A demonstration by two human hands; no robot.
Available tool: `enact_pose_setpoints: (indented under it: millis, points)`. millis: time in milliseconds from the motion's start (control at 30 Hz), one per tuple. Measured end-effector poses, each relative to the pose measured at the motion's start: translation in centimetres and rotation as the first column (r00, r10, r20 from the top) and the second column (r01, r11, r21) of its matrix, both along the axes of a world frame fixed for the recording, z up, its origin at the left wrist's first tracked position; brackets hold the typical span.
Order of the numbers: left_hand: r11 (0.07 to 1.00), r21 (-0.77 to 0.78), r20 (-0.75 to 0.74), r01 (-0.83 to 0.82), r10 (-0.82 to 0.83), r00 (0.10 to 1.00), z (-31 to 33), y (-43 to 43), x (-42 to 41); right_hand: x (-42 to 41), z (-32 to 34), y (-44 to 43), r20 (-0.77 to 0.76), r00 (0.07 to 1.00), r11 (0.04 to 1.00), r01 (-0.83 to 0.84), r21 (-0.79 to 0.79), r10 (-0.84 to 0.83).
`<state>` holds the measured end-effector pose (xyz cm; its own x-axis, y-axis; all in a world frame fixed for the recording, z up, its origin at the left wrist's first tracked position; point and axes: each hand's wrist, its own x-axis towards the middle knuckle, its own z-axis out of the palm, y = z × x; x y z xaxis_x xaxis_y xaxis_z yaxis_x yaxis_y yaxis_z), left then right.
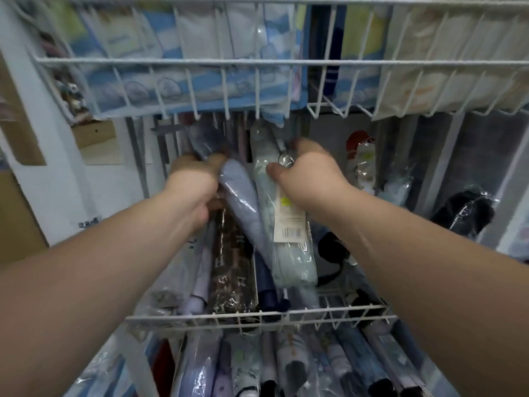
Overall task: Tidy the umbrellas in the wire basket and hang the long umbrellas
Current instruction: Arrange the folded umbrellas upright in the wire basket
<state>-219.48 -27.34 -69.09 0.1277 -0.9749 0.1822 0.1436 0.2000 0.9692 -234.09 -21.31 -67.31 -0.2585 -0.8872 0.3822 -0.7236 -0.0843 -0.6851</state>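
Wire basket [257, 318] below: my left fingers [213, 161] clutch blue umbrella [240, 193], right fingers [274, 170] pinch mint umbrella [290, 259]; slick sleeves [286, 160], I'd grip mid-body.

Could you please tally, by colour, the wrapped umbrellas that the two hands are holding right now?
Grey-blue umbrella: 1, gripped by the left hand
Pale green umbrella: 1, gripped by the right hand
Total: 2
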Motion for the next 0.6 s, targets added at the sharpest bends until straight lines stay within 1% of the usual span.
enact_pose_setpoints:
  millis: [67,167,233,300,333,367,433,467,533,600]
  points:
    - [0.999,0.015,0.045,-0.033,0.032,0.998,0.5,-0.4,1.5,1.0,-0.4,-1.3,0.181,0.983,1.0,-0.021,0.008,0.019]
    - [0.994,0.065,0.069,-0.084,0.08,0.994,1.3,-1.1,3.6,1.8,-1.2,-2.6,0.425,0.904,0.999,-0.05,0.004,0.043]
    - [0.991,0.121,0.145,-0.05,0.032,0.989,1.6,-1.2,4.4,1.9,-1.8,-2.9,0.547,0.835,0.997,-0.082,0.008,0.064]
    - [0.981,0.191,0.304,0.018,-0.077,0.95,1.0,-0.8,4.6,2.0,-2.9,-3.2,0.589,0.806,0.996,-0.084,0.032,0.049]
    - [0.976,0.214,0.39,0.037,-0.121,0.913,0.4,-0.8,4.6,2.1,-3.6,-3.4,0.575,0.818,0.996,-0.068,0.058,0.023]
    - [0.976,0.215,0.469,0.029,-0.129,0.874,-0.3,-1.0,4.4,2.2,-4.3,-3.4,0.552,0.834,0.995,-0.055,0.081,0.001]
    - [0.99,0.13,0.644,-0.057,-0.041,0.764,-1.6,-1.6,4.3,2.6,-5.6,-3.3,0.519,0.854,0.995,-0.044,0.092,-0.01]
    - [0.994,0.076,0.74,-0.084,0.0,0.673,-2.0,-1.7,4.3,2.7,-6.1,-3.2,0.51,0.86,0.995,-0.049,0.091,-0.004]
    - [0.999,0.0,0.881,-0.04,0.019,0.473,-2.3,-1.6,4.2,2.8,-6.7,-2.7,0.471,0.882,0.989,-0.079,0.125,0.011]
    - [0.999,-0.034,0.936,0.034,0.02,0.351,-2.8,-1.0,4.3,2.4,-6.9,-1.9,0.412,0.91,0.973,-0.14,0.186,0.052]
